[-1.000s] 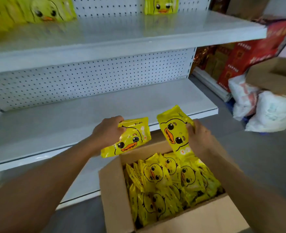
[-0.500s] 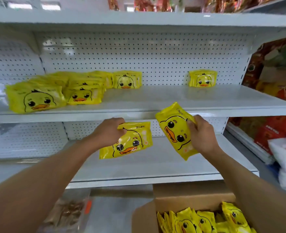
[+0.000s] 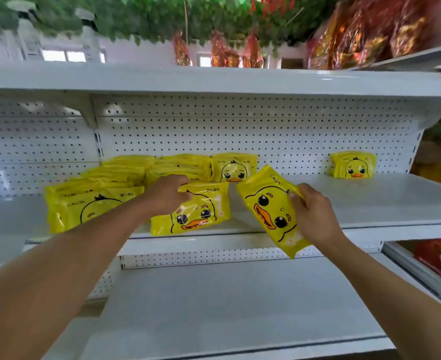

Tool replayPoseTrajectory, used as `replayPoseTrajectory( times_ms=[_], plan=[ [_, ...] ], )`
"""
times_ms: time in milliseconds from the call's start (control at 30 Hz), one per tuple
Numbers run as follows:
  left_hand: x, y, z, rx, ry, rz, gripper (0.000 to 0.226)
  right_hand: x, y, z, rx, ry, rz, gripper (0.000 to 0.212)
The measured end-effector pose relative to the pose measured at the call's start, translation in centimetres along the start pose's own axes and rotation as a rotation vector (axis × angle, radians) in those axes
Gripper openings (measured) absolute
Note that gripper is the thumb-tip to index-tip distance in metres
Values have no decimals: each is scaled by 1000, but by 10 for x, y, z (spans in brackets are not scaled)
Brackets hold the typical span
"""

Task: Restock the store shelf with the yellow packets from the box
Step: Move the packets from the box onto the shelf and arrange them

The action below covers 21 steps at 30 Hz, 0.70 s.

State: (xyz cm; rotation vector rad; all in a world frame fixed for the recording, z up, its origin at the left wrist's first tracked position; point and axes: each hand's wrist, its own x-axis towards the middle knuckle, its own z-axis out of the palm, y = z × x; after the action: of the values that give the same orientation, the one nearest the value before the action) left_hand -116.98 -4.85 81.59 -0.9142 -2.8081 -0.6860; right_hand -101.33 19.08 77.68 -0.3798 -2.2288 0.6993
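Since the earlier frame we have raised both packets to shelf [image 3: 370, 203] level: left hand [image 3: 166, 194] grips one packet [image 3: 196, 211] by its top edge, right hand [image 3: 315, 214] pinches another [image 3: 268, 209], stacked packets [image 3: 94, 203] lying behind.

Blurred: red packets [image 3: 364, 29] and greenery [image 3: 141, 16] overhead. Hidden: lower part of the stacked yellow packets [image 3: 94, 203] behind the left forearm [image 3: 66, 255].

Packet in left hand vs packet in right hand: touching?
Apart. The head view shows white shelf between the left hand's packet and the right hand's packet.
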Motion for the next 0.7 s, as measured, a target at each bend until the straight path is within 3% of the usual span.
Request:
replayPoseTrajectory(
  times_ms=[267, 400, 533, 700],
  plan=[
    [48, -39, 14, 19, 62, 79, 37, 21, -27, 44, -37, -70, -24, 31],
    [61, -49, 16, -56, 83, 122, 28, 27, -45, 59, -92, -155, -139, 33],
    [67, -54, 1, -153, 63, 138, 16, 33, -61, 78, -133, -225, -277, 13],
    [70, -63, -18, -203, 67, 121, 15, 44, -85, 105, -195, -321, -404, 44]
  ],
)
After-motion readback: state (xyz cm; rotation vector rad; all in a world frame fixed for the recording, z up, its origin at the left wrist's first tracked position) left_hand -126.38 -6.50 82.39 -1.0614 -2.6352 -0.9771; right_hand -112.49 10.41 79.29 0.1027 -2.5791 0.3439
